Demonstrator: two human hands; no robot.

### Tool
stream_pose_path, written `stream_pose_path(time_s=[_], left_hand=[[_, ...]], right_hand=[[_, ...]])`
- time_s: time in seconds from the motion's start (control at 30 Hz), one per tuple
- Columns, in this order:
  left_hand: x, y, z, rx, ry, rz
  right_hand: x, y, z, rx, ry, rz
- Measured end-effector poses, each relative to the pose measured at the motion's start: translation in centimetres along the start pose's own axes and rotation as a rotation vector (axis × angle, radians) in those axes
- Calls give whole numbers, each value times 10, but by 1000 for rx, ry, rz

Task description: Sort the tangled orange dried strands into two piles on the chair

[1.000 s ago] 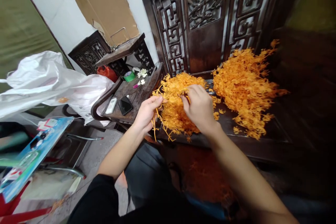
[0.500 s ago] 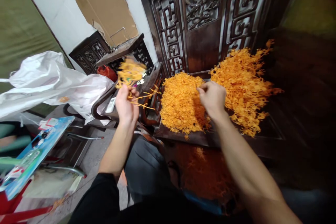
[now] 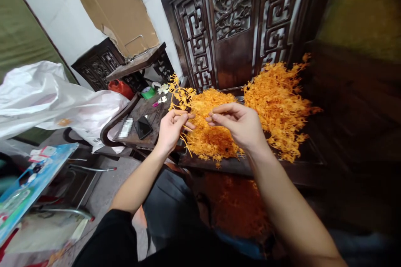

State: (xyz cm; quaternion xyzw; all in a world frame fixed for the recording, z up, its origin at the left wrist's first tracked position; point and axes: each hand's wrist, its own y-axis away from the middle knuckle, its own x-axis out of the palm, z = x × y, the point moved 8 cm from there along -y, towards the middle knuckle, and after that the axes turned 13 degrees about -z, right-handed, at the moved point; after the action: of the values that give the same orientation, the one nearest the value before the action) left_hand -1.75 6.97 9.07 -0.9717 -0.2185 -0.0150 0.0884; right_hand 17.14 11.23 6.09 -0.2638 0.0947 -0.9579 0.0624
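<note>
My left hand [image 3: 172, 130] is closed on a yellow-orange plastic sprig [image 3: 181, 96]; its branching top rises above the fingers and thin stems hang below. Facing it, my right hand [image 3: 239, 123] is pinched over a pile of orange sprigs [image 3: 216, 146]; whatever lies between its fingertips is too small to make out. A second, looser orange pile [image 3: 278, 108] spreads to the right, behind my right forearm. Both piles rest on a dark carved wooden bench [image 3: 232, 62].
Left of the piles, a small wooden table [image 3: 150, 113] bears a black phone [image 3: 143, 127], green tape [image 3: 148, 92] and white flower pieces. White plastic bags [image 3: 59, 96] and a blue board [image 3: 40, 171] are at the far left. Cardboard [image 3: 115, 8] leans on the wall.
My left hand has moved right with its sprig, uncovering the tape and phone. My right hand has shifted left, and the two hands are now closer together.
</note>
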Motion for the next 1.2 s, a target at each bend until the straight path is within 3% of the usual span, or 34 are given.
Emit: stream_pose_path(time_s=[0.17,0.3,0.57,0.77,0.97,1.07,1.2], left_hand=[[3,7,4,-21,-41,-16],[4,9,7,-42,-27,-72],[5,12,8,-118,124,-73],[10,16,9,-170,10,-11],[14,15,27,-312,111,151],[11,13,30,-329,178,147],[11,15,26,-311,191,148]], right_hand=[[-5,-2,-3,-140,234,-58],[19,8,-10,-226,554,74],[39,19,4,-375,690,121],[38,13,-5,-195,596,171],[44,18,-9,17,296,433],[48,24,-17,148,254,523],[54,29,-22,201,198,532]])
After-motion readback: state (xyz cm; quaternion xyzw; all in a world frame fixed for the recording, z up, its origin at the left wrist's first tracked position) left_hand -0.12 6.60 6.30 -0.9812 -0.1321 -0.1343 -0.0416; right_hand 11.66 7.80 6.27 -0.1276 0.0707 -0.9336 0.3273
